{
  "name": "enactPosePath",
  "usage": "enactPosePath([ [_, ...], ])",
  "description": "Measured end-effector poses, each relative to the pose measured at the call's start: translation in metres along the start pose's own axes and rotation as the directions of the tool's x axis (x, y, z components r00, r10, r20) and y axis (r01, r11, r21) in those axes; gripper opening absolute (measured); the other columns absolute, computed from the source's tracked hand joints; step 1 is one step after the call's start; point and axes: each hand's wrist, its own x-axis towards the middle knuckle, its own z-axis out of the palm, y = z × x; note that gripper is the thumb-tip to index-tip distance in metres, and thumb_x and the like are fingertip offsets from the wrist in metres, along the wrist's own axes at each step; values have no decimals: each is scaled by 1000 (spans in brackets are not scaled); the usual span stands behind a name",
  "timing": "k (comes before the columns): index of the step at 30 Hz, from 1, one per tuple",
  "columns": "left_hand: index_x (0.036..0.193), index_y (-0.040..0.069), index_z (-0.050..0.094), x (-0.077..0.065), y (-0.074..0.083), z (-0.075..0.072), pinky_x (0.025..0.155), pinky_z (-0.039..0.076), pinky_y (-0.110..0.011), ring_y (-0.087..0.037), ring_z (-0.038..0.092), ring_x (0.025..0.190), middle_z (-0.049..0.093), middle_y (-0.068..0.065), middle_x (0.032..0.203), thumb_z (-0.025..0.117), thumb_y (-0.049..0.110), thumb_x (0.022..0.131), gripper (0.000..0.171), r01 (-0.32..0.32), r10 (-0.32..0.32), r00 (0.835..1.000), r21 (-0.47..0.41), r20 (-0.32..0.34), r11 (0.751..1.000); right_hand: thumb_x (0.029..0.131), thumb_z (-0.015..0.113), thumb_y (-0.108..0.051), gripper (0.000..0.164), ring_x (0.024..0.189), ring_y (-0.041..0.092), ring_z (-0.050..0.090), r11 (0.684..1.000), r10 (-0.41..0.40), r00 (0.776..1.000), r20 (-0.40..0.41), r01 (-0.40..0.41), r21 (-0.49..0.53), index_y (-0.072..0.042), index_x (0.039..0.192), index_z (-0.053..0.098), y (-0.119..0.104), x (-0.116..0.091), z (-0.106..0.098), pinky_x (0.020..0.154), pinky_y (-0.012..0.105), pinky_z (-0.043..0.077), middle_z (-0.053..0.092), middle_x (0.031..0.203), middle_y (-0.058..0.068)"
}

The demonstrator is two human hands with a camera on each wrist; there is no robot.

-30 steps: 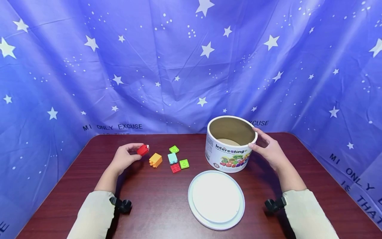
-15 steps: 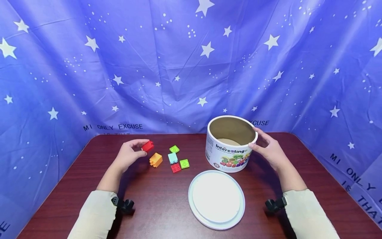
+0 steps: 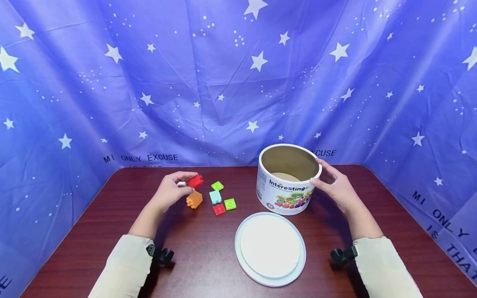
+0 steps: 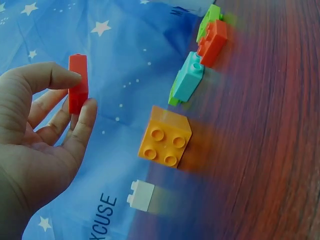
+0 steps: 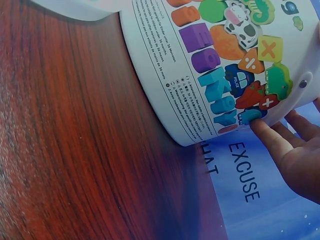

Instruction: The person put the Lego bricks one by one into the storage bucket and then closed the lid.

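Note:
My left hand [image 3: 173,190] pinches a red toy brick [image 3: 195,181] between thumb and fingers, raised above the table; the left wrist view shows this brick [image 4: 78,84] edge-on. Just below the hand lies an orange brick [image 3: 194,200]. A small white brick [image 4: 141,196] shows partly behind the hand in the head view. To the right are a light-blue brick [image 3: 215,197], a flat red brick [image 3: 219,209] and two flat green bricks [image 3: 230,204]. With spread fingers, my right hand [image 3: 335,188] touches the right side of a white bucket [image 3: 285,196] near its rim.
A round white lid [image 3: 270,249] lies in front of the bucket on the dark red-brown table [image 3: 197,252]. Inside the bucket, the pale bottom is visible. A blue star-patterned cloth [image 3: 223,82] hangs behind and along the sides.
My left hand has carried the red brick to the right, over beside the orange brick. The white brick now shows behind the fingers. My right hand and the bucket stay put.

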Motion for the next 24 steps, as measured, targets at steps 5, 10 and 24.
enactPosePath([
  [5,123,-4,64,5,0,7,72,54,-24,-37,60,98,64,-23,118,71,-10,75,49,7,-7,1000,-8,26,1000,91,68,-9,74,122,24,50,1000,5,1000,2,-5,2,-4,153,28,0,0,-1,85,13,48,28,152,28],
  [10,123,-2,65,9,6,15,70,55,-27,-34,61,98,65,-20,118,72,-9,76,48,8,-7,999,-19,50,1000,91,68,-9,74,128,32,46,1000,2,1000,5,-2,7,-5,153,29,1,1,-1,86,14,48,27,153,28],
  [24,124,-2,64,19,20,36,78,55,-27,-30,64,100,67,-21,114,71,-9,77,49,-23,31,993,-75,111,997,91,68,-8,74,126,26,47,999,4,1000,6,-4,36,-3,153,28,0,0,0,86,13,47,27,152,30],
])
